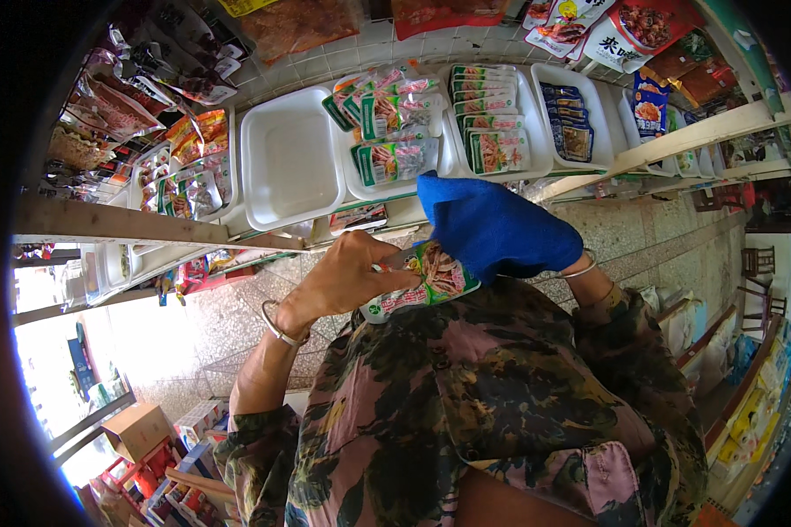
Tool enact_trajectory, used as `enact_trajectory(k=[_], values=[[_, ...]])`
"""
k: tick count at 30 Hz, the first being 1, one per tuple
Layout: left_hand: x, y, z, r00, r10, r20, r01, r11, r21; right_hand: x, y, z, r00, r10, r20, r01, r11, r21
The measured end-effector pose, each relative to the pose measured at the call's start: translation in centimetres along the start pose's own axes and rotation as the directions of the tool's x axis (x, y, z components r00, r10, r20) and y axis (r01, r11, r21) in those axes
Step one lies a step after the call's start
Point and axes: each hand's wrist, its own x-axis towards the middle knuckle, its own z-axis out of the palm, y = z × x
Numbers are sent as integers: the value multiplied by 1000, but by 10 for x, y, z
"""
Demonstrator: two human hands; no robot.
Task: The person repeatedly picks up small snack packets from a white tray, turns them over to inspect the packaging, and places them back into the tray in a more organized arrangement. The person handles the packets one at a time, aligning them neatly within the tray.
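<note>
My left hand (352,273) grips a sealed snack packet (438,273), green and clear with a meat picture, in front of my torso. A blue cloth (494,227) covers my right hand (521,230); only the wrist with a bracelet shows. The cloth lies against the upper right part of the packet, and my right fingers are hidden under it. Beyond my hands stands a white plastic tray (293,158) with nothing in it. To its right, another white tray (369,191) holds stacked packets (395,161) like the one in my hand.
More white trays hold green packets (494,125) and dark blue packets (570,125) on the shelf. Wooden shelf rails (672,141) run at both sides. Hanging snack bags (118,109) crowd the upper left. Cardboard boxes (138,431) stand at the lower left.
</note>
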Motion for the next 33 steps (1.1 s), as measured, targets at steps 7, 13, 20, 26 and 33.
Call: enact_trajectory(k=[7, 13, 20, 26, 33], values=[[-31, -12, -23, 830, -328, -452, 67, 862, -503, 12, -30, -30, 926, 378, 13, -341, 848, -406], [-5, -9, 13, 841, -227, -491, 112, 961, -252, 7, -1, 28, 812, 467, -351, -528, 843, -99], [-11, 0, 23, 867, -191, -461, 135, 979, -151, 43, 3, 43, 966, 238, -100, -253, 800, -544], [-26, -13, 21, 860, -170, -480, 139, 985, -100, 48, -4, 40, 955, 282, -87, -281, 775, -567], [-36, -25, 15, 777, -428, -462, -386, 256, -886, 41, -9, 11, 898, 113, -425, -299, 866, -401]])
